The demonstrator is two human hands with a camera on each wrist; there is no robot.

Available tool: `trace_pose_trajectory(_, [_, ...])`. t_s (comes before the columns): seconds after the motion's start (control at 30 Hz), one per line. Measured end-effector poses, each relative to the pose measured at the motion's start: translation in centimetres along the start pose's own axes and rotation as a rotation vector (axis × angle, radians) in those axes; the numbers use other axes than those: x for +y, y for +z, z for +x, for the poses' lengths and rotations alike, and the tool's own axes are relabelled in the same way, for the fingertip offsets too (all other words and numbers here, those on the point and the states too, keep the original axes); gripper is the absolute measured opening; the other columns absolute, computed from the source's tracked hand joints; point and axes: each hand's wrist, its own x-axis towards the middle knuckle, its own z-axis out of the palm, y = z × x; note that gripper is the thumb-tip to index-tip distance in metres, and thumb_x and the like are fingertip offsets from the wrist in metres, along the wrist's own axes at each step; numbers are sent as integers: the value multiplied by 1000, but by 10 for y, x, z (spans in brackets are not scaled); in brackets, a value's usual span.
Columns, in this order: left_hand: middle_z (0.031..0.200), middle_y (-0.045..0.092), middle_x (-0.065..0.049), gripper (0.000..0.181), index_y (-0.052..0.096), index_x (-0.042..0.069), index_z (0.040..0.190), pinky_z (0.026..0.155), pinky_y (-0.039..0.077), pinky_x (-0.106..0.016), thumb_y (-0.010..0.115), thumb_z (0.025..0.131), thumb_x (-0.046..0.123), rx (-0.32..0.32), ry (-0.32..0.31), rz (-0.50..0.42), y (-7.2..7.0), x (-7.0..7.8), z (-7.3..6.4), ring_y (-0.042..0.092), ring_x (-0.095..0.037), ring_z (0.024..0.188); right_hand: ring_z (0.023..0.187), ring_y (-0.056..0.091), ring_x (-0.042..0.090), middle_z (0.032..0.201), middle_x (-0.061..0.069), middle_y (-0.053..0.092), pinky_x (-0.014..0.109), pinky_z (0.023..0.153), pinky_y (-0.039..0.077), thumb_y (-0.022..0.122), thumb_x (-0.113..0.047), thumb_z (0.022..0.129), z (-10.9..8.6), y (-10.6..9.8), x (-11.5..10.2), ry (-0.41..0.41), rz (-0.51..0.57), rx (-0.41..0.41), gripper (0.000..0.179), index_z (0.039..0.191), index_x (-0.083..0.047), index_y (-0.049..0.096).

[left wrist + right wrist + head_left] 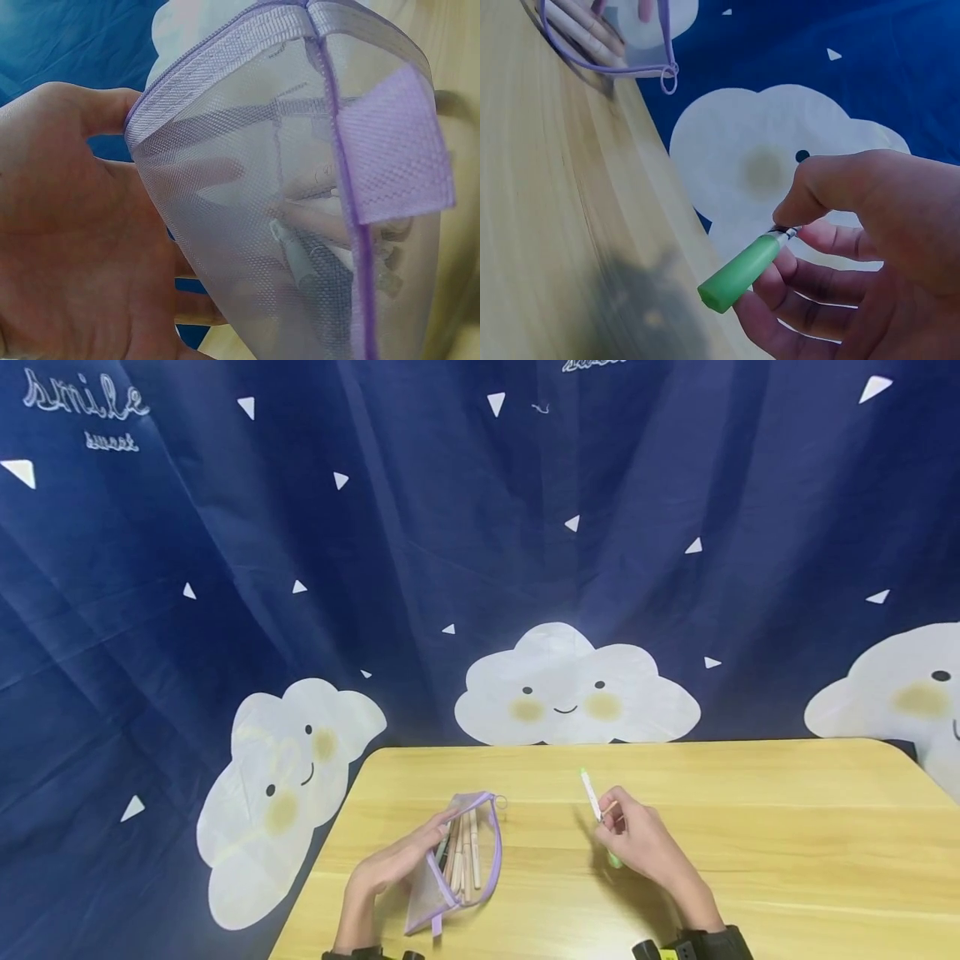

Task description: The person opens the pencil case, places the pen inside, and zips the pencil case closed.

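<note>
My left hand (401,864) grips the rim of a see-through mesh pencil case (247,161) with lilac zip edging. Its thumb is at the rim, and a finger shows through the mesh. The case stands open toward the right, with several pens (465,856), mostly beige and a few dark, inside. To the right of it and above the table, my right hand (641,835) pinches a marker (742,274) between thumb and fingers. That marker has a white barrel and a green end that points down toward the table; its other tip is green too.
A light wood-grain table (795,843) lies under both hands. Behind it hangs a dark blue curtain (420,543) printed with smiling clouds and white triangles. A lilac fabric tab (397,146) sticks out from the case's near end, and a small ring (502,802) hangs at its far end.
</note>
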Motion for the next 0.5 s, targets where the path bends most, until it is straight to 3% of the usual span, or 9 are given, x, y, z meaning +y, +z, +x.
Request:
trace_pose_trajectory(0.3, [169, 9, -23, 64, 15, 9, 165, 117, 8, -73, 26, 112, 42, -1, 6, 8, 1, 0, 0, 7, -48, 153, 72, 65, 16, 81, 1, 65, 25, 61, 54, 66, 2, 89, -1, 5, -3, 4, 31, -68, 22, 111, -2, 65])
trace_pose_trajectory(0.5, [169, 9, -24, 64, 16, 9, 165, 116, 9, -75, 25, 112, 43, -7, 13, 24, 0, 2, 0, 8, -49, 153, 69, 68, 20, 82, 9, 68, 26, 58, 56, 65, 5, 89, -3, 15, -11, -78, 93, -179, 24, 113, 4, 65])
